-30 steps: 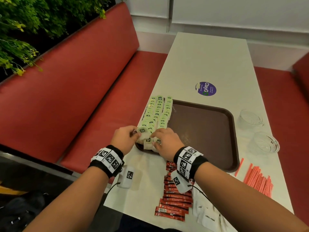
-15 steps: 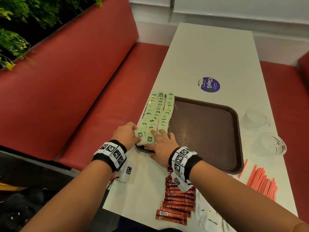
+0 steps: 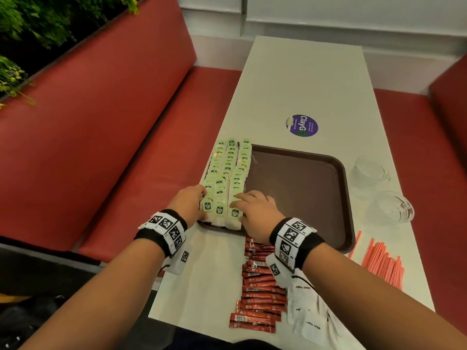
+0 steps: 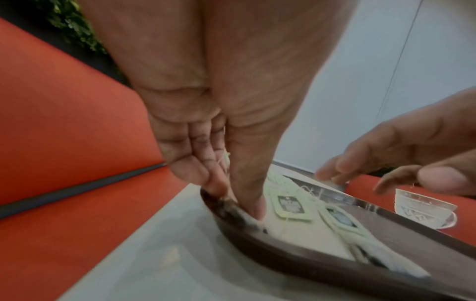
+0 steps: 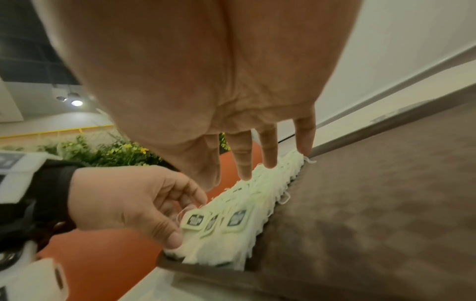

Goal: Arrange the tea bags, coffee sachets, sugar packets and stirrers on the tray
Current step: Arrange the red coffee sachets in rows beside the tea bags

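Observation:
Three rows of green-tagged tea bags (image 3: 228, 173) lie along the left side of the brown tray (image 3: 303, 193). My left hand (image 3: 202, 195) is at the rows' near left corner. Its thumb presses the nearest tea bag (image 4: 291, 205) and its fingers (image 4: 206, 177) point down at the tray rim (image 4: 283, 254). My right hand (image 3: 242, 200) is spread flat, fingertips (image 5: 268, 163) touching the right row (image 5: 257, 195). Red coffee sachets (image 3: 257, 286), white sugar packets (image 3: 308, 311) and orange stirrers (image 3: 381, 261) lie on the table near me.
Two glass cups (image 3: 371, 169) (image 3: 394, 207) stand right of the tray. A purple round sticker (image 3: 302, 125) is on the white table beyond the tray. Red bench seats run along both sides, with plants behind the left one.
My left hand has set down the tea bag it pinched a second ago at the near end of the rows. My right hand's fingers have spread over the right row.

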